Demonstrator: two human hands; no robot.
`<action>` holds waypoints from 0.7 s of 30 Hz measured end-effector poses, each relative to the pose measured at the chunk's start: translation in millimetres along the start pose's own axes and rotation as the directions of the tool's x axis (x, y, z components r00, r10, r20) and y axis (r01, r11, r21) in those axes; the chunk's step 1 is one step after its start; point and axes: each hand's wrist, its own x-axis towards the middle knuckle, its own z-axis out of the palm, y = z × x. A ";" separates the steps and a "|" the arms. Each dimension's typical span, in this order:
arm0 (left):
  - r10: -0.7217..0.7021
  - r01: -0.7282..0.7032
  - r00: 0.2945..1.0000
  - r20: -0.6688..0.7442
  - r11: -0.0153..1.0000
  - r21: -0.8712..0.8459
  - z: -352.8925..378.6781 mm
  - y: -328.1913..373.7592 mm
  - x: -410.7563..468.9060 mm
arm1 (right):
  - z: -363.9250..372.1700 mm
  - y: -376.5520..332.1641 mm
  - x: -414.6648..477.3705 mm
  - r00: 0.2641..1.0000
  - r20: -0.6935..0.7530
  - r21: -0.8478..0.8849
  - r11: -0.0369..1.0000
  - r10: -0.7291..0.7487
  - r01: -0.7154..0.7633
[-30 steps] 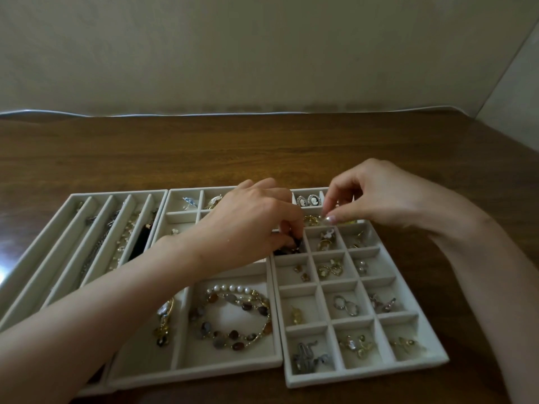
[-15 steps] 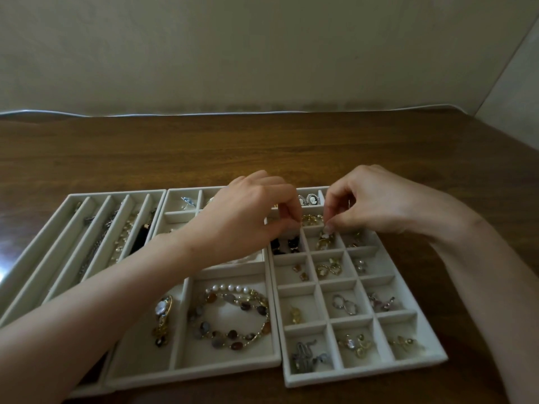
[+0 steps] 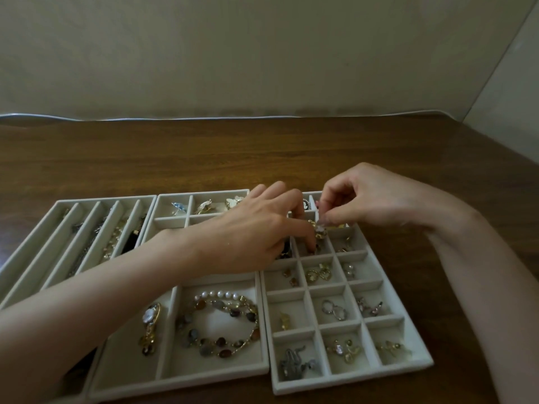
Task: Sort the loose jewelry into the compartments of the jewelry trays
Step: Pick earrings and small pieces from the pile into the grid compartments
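Three grey velvet trays lie side by side. The grid tray (image 3: 350, 384) on the right holds earrings and rings in small compartments. My right hand (image 3: 370, 199) hovers over its far rows and pinches a small gold and white earring (image 3: 320, 231) between thumb and fingertips. My left hand (image 3: 256, 228) reaches across from the middle tray (image 3: 180, 383). Its index fingertip is down in a grid compartment just below that earring, and its thumb is hidden. The slotted tray (image 3: 43, 228) on the left holds chains.
Bead and pearl bracelets (image 3: 221, 325) and a watch (image 3: 150, 316) lie in the middle tray's near compartments, brooches (image 3: 204, 206) in its far ones. Bare wooden table (image 3: 262, 153) extends behind the trays to a wall; a narrow strip shows to the right.
My left hand has dropped its index finger further into the grid tray, toward me. The right hand has lowered slightly, still pinching the small earring.
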 end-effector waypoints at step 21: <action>0.000 0.002 0.992 -0.125 1.000 0.014 6.2 -6.0 -0.3 | 4.8 -7.9 -7.7 0.981 0.176 -0.197 0.973 -0.083 0.118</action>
